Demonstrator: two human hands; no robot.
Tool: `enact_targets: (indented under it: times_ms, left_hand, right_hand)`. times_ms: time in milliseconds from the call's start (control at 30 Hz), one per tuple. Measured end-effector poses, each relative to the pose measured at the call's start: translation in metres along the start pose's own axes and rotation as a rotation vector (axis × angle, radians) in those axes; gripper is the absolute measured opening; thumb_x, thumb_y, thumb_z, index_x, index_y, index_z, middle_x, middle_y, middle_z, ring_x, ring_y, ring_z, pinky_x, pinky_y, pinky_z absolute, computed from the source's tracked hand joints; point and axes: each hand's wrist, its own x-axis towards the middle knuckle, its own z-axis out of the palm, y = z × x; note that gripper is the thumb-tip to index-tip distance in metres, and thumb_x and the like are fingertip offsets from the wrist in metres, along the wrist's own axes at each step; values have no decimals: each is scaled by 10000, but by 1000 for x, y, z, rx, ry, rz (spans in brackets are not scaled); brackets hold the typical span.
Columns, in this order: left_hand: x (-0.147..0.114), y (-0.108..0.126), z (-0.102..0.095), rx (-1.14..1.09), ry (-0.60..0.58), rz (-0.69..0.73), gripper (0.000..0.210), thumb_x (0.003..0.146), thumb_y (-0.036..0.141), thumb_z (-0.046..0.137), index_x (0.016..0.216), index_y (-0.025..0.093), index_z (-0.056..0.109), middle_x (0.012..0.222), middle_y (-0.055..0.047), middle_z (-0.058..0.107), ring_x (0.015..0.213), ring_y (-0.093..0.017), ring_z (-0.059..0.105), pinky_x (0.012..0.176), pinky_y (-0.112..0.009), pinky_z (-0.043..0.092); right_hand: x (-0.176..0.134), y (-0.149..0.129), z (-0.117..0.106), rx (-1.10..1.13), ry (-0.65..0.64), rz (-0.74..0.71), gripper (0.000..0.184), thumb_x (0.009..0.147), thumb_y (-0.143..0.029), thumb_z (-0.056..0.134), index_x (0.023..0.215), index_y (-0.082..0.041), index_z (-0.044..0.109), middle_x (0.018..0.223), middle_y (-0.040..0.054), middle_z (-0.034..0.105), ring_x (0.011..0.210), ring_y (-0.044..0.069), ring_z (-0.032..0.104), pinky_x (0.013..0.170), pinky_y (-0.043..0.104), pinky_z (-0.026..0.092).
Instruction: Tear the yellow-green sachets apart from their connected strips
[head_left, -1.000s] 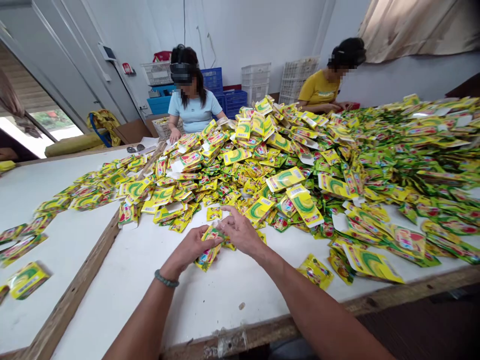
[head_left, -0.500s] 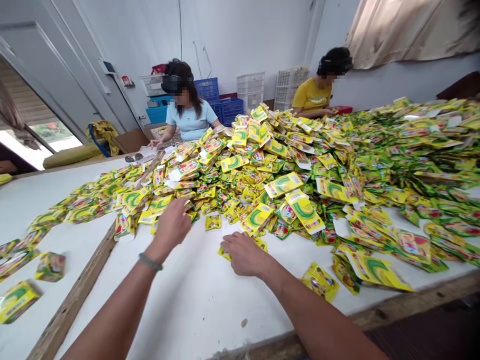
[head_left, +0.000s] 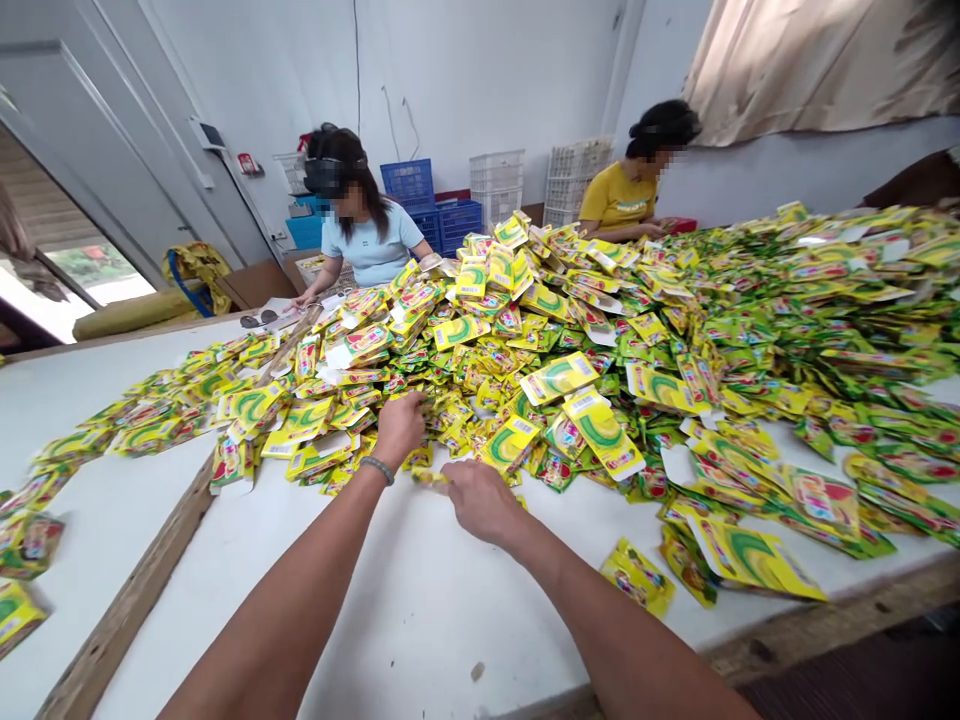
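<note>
My left hand (head_left: 401,432), with a dark beaded bracelet (head_left: 381,470) at the wrist, reaches into the near edge of the heap of small yellow-green packets (head_left: 480,375). Its fingers are curled; what they hold, if anything, is hidden. My right hand (head_left: 480,500) is lower and to the right, palm down. Its fingers are closed on a small yellow packet (head_left: 429,478), blurred at the fingertips. Flat yellow boxes (head_left: 511,443) lie in the heap just beyond the right hand, some with white flaps showing.
A wooden strip (head_left: 142,590) crosses the white table (head_left: 420,620) on the left. More yellow packets (head_left: 637,577) lie right of my arm. Two people (head_left: 371,245) work across the table. Blue crates (head_left: 457,220) and white crates (head_left: 496,185) stand behind them.
My left hand has moved right, from beside the boxes to the small packets, close to my right hand. The right hand has shifted slightly with a yellow packet at its fingertips. The view has turned slightly.
</note>
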Motion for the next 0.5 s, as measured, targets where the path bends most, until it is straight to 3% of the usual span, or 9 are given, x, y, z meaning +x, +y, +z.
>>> enact_targets:
  times_ms: [100,233,333,500]
  left_hand:
    - [-31,1,-16,-238,35,-91,186,731,303,571,839,160,623,744,-54,654,736,-199,632,707,-335,500]
    - [-82,9,-25,-957,-30,-376,283,611,267,718,832,152,585,762,-8,628,682,-125,611,695,-286,524]
    - [-104,18,-23,-1198,-63,-443,322,596,203,745,862,159,569,782,6,629,693,-101,604,711,-259,517]
    - [-109,22,-14,-1154,-9,-421,362,592,224,770,834,177,505,573,89,514,593,-86,569,668,-252,503]
  right_hand:
    - [5,4,-11,424,150,242,122,842,-248,471,843,-184,574,662,25,628,633,156,582,590,250,390]
    - [11,8,-10,984,259,358,213,794,-333,531,940,-178,521,619,-12,614,595,145,602,567,239,431]
    - [12,8,-3,1057,254,366,236,747,-369,577,867,-171,532,609,-14,610,572,138,600,558,238,445]
    - [9,4,-2,1023,196,374,263,720,-409,602,815,-170,542,619,-21,595,578,135,598,554,235,451]
